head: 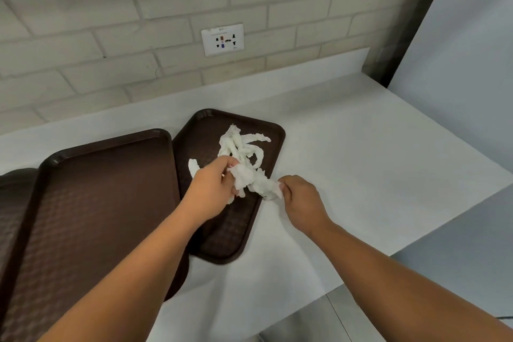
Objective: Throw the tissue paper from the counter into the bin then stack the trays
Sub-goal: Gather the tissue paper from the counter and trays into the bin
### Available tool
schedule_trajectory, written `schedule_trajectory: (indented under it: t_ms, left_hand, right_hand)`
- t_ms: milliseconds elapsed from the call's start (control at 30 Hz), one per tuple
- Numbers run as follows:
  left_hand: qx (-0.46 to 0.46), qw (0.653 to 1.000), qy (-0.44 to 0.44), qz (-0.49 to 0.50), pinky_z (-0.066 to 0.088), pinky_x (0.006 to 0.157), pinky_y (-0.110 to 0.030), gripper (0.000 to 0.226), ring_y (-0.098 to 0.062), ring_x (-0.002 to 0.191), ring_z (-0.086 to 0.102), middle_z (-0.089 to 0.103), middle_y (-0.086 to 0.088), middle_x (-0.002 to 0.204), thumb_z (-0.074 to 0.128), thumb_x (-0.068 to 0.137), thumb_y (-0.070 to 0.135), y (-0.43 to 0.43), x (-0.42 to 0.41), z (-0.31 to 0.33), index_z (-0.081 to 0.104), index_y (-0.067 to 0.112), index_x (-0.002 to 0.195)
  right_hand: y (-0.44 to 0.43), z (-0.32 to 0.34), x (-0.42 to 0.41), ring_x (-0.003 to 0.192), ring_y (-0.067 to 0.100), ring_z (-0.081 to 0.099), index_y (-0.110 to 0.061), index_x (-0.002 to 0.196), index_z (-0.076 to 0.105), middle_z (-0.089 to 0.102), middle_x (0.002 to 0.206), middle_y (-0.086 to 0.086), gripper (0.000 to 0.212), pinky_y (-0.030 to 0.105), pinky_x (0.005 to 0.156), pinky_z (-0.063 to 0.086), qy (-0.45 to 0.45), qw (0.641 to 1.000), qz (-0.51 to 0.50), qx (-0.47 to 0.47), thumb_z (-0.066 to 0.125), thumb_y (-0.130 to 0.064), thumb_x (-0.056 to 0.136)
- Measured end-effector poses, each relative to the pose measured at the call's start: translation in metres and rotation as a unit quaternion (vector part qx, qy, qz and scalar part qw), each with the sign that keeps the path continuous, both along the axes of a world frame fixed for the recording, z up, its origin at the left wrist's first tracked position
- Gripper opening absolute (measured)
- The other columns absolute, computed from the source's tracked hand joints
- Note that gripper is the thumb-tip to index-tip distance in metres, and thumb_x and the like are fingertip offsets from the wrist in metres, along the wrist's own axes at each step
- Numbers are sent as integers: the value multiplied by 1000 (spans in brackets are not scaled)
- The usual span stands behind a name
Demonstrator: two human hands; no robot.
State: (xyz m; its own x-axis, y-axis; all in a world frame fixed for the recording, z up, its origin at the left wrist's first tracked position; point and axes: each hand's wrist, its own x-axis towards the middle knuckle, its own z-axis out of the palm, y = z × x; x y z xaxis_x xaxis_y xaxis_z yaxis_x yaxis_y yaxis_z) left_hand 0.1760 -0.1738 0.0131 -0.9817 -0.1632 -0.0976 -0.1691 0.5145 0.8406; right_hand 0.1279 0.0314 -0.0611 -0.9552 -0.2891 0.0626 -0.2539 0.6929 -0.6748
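Note:
A tangle of twisted white tissue paper (244,147) lies on a dark brown tray (205,130) in the middle of the white counter. My left hand (213,183) grips a wad of the tissue over the tray. My right hand (301,197) pinches the wad's other end just past the tray's right rim. A second brown tray (91,203) lies to the left, its edge overlapping the first. A third brown tray (14,191) shows at the far left edge. No bin is in view.
The white counter (361,161) runs to a brick wall with a power socket (223,39). A grey panel (458,50) closes off the right side. The counter's front edge drops to a metal surface (319,322) at the lower right.

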Motion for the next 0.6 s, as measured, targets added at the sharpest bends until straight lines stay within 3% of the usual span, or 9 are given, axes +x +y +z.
schedule_trajectory:
  t_ms: [133, 200, 267, 333, 400, 467, 533, 600]
  left_hand:
    - [138, 990, -5, 42, 60, 81, -38, 32, -19, 71, 69, 70, -6, 93, 37, 100, 6, -3, -16, 16, 68, 15, 99]
    - [212, 972, -44, 97, 57, 88, -47, 23, -20, 55, 64, 65, -7, 82, 44, 96, 11, -2, -29, 18, 66, 9, 89]
    - [287, 943, -90, 143, 52, 95, -53, 18, -20, 41, 57, 55, -10, 88, 53, 88, 23, 1, -40, 22, 59, 7, 82]
    - [272, 950, -91, 121, 53, 94, -50, 40, -21, 47, 58, 52, -6, 88, 56, 81, 48, 7, -42, 21, 61, 9, 86]
    - [224, 966, -75, 102, 56, 85, -42, 47, -18, 54, 59, 55, -3, 83, 54, 87, 59, 14, -41, 19, 67, 15, 98]
    - [216, 970, -57, 93, 58, 76, -38, 41, -19, 57, 58, 59, -13, 79, 56, 92, 51, 20, -42, 14, 70, 13, 96]
    - [231, 970, -41, 58, 58, 71, -35, 39, -21, 63, 57, 62, -27, 85, 57, 95, 38, 26, -46, 11, 66, 0, 94]
    - [238, 970, -35, 29, 58, 71, -33, 34, -23, 67, 57, 63, -26, 85, 55, 98, 29, 35, -50, 11, 62, -4, 94]
  right_hand:
    - [8, 5, -3, 89, 21, 59, -16, 110, 63, 64, 99, 3, 23, 34, 81, 47, -13, 1000, -5, -7, 43, -21, 102]
    - [13, 7, -3, 92, 18, 57, -25, 120, 59, 60, 104, 0, 25, 31, 82, 46, -38, 999, 9, 10, 54, -32, 97]
    - [19, 6, -3, 86, 16, 55, -32, 122, 57, 52, 99, -4, 35, 26, 77, 43, -52, 998, 22, 36, 64, -37, 89]
    - [25, 2, -4, 79, 15, 53, -32, 117, 63, 48, 92, -4, 27, 24, 69, 38, -33, 997, 21, 71, 63, -32, 90]
    - [30, 0, -6, 76, 17, 52, -26, 111, 67, 50, 89, -1, 19, 26, 67, 39, -18, 996, 10, 87, 56, -28, 95]
    - [33, -1, -7, 78, 20, 53, -18, 105, 66, 52, 90, 4, 20, 31, 71, 43, -27, 996, 7, 89, 49, -25, 99]
    - [37, 0, -6, 79, 21, 53, -16, 94, 61, 53, 89, 6, 22, 32, 73, 42, -47, 996, 1, 73, 42, -25, 102]
    - [42, 4, -6, 82, 19, 52, -17, 91, 56, 53, 92, 5, 24, 30, 76, 41, -75, 996, -26, 26, 38, -26, 104]
